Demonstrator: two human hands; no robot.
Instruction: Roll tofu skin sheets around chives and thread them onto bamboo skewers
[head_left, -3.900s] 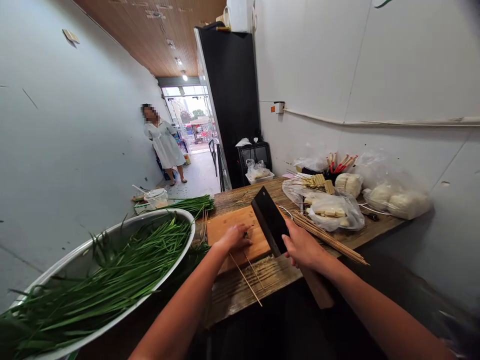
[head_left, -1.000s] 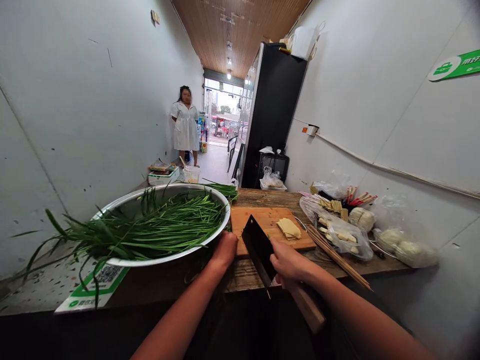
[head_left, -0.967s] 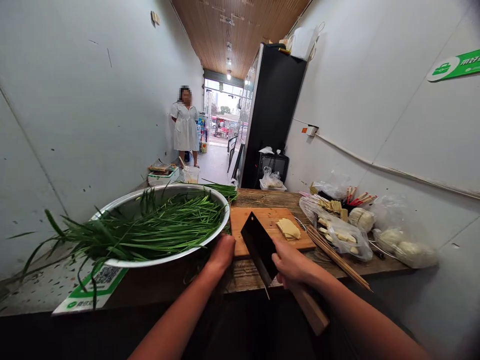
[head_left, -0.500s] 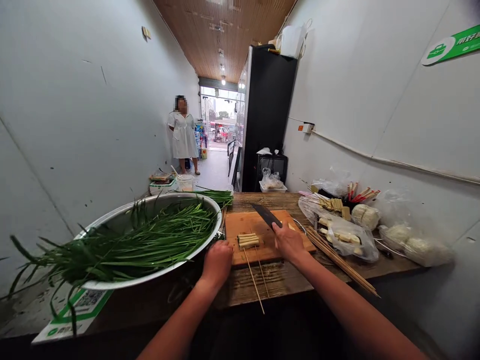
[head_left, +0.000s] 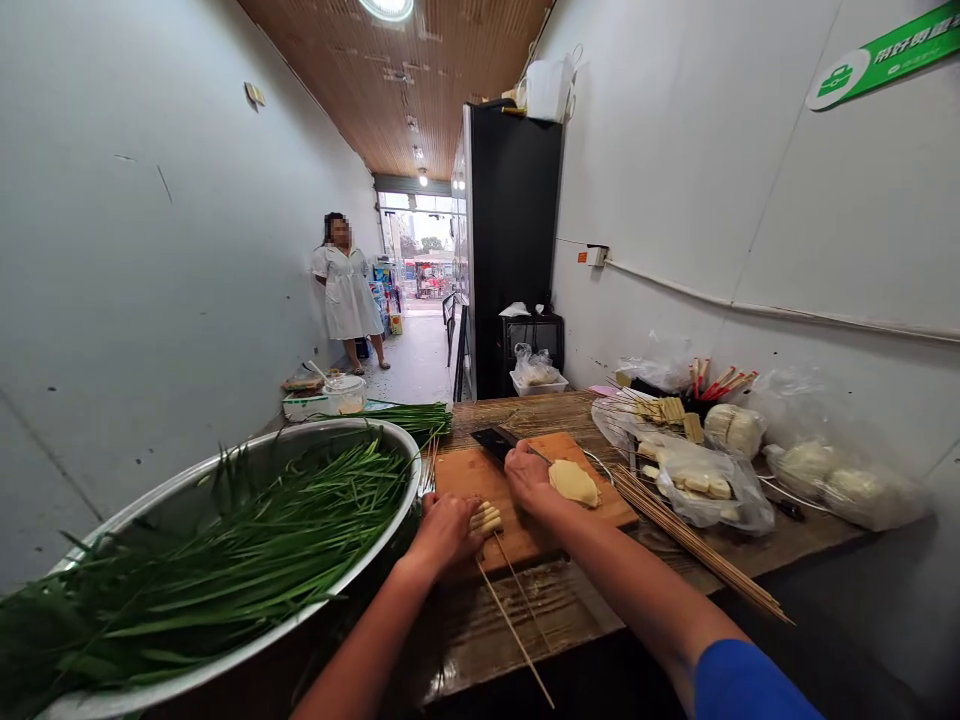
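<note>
The left hand [head_left: 445, 530] has its fingers half curled over the near-left end of a row of small pale-yellow rolls [head_left: 487, 518], touching them; the fingertips are partly hidden, so whether they pinch the rolls cannot be told. Two thin bamboo skewers [head_left: 516, 636] run from the rolls toward the viewer, just right of those fingers. The right hand [head_left: 525, 474] is bent at the dark-bladed cleaver [head_left: 491, 443], which reaches out left past its fingers; how tightly they close on it is hidden. Just right of the right fingers lies a stack of thin pale-yellow sheets [head_left: 574, 484], on the same orange-brown wooden cutting board [head_left: 457, 468] as the rolls. Left of the left fingers stands a large silver metal basin [head_left: 415, 466] of long green leaves [head_left: 262, 560]
</note>
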